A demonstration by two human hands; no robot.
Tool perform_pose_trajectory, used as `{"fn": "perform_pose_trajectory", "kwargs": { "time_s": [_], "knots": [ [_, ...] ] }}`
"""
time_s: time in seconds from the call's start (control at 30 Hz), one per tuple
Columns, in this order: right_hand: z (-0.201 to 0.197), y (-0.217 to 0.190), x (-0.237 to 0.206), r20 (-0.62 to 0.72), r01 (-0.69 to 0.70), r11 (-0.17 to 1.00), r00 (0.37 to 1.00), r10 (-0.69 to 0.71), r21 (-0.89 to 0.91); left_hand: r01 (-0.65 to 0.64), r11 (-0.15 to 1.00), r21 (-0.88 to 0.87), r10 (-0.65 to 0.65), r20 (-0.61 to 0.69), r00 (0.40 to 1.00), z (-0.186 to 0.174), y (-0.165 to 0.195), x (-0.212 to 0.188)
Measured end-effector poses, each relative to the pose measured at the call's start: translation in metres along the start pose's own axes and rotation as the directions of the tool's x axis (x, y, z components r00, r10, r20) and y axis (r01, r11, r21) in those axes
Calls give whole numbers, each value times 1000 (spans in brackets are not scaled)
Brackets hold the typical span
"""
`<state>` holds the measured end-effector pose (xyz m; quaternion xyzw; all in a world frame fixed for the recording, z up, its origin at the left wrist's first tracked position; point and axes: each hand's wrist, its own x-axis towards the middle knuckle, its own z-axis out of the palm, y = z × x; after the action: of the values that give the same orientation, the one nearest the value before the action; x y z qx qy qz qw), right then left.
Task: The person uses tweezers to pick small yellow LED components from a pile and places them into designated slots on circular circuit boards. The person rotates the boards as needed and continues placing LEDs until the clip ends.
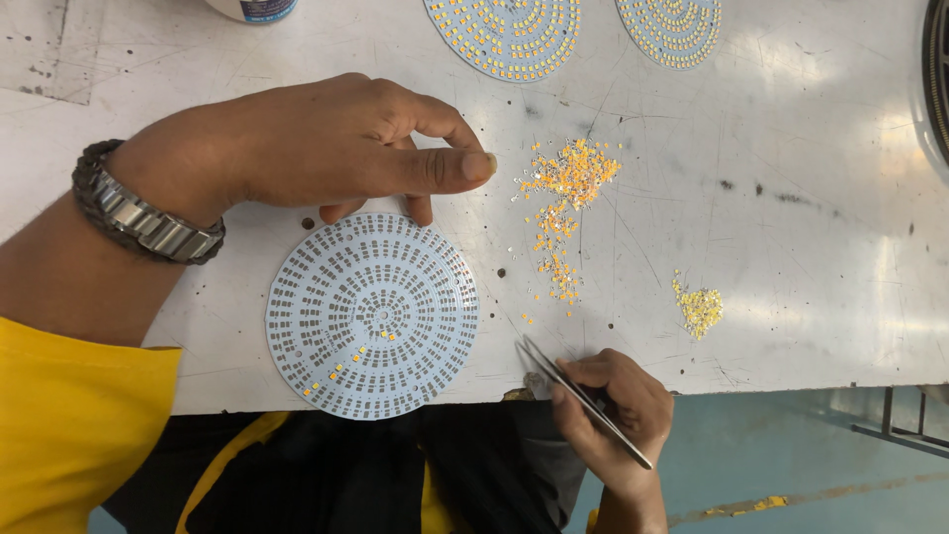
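My right hand [618, 410] pinches tweezers [583, 399] shut, tips empty. My left hand [336, 148] steadies the round board [373, 314], holding nothing. The loose chips [563, 193] look tiny, light, fragile: lift them by the edges.

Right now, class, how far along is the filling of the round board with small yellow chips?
Done: two filled boards lie at the table's far edge, and a few chips sit on the round board. In hand: the left hand rests at the board's top edge, and the right hand holds tweezers. Left: most pads are bare; loose chips wait in piles.
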<state>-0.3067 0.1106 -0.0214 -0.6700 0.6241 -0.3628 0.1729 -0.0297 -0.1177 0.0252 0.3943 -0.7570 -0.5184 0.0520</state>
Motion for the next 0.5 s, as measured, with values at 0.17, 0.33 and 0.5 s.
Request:
{"fn": "perform_pose_trajectory", "kwargs": {
  "time_s": [0.17, 0.33, 0.5],
  "knots": [
    [2, -1, -2, -45, -108, 994, 993, 108, 4, 9, 1000, -4, -9, 3, 1000, 0, 0, 0],
    [0, 0, -3, -15, -94, 995, 995, 94, 15, -6, 1000, 19, 6, -14, 1000, 0, -2, 1],
    [-1, 0, -1, -7, -92, 995, 996, 92, 35, -13, 1000, 11, 13, -5, 1000, 0, -3, 1]
  ]
}}
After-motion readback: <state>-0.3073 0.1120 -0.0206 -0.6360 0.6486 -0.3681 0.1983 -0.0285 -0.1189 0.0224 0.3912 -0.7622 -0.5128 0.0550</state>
